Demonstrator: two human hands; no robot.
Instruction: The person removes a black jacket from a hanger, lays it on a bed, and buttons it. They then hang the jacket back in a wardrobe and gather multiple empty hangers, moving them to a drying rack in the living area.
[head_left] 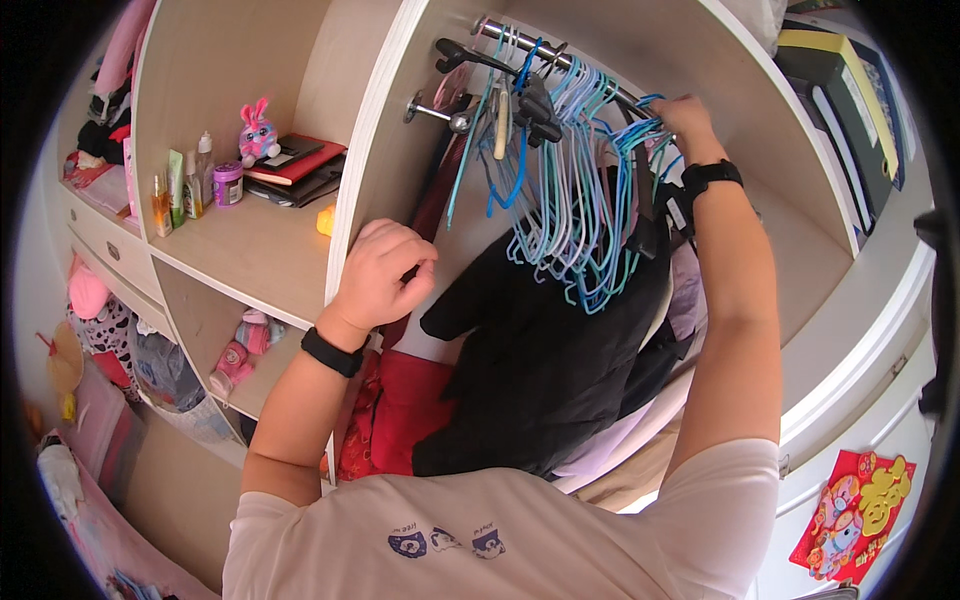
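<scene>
My right hand (687,118) is raised at the right end of a metal rod (520,42), its fingers closed at the tops of the blue hangers there. A dense row of thin blue, teal and white hangers (575,180) hangs from the rod. My left hand (385,270) is loosely curled beside the front edge of the wardrobe's upright panel (378,120), with nothing visible in it. Black clothes (540,350) hang below and behind the hangers. Bulky black clip hangers (538,108) are toward the rod's left end.
Left of the panel, a shelf (250,255) holds bottles, a purple jar (228,185), a pink-eared plush toy (258,135) and stacked dark folders (300,180). Red fabric (410,400) lies low in the wardrobe. Binders (850,110) stand at right, above a white door with a red decoration (852,515).
</scene>
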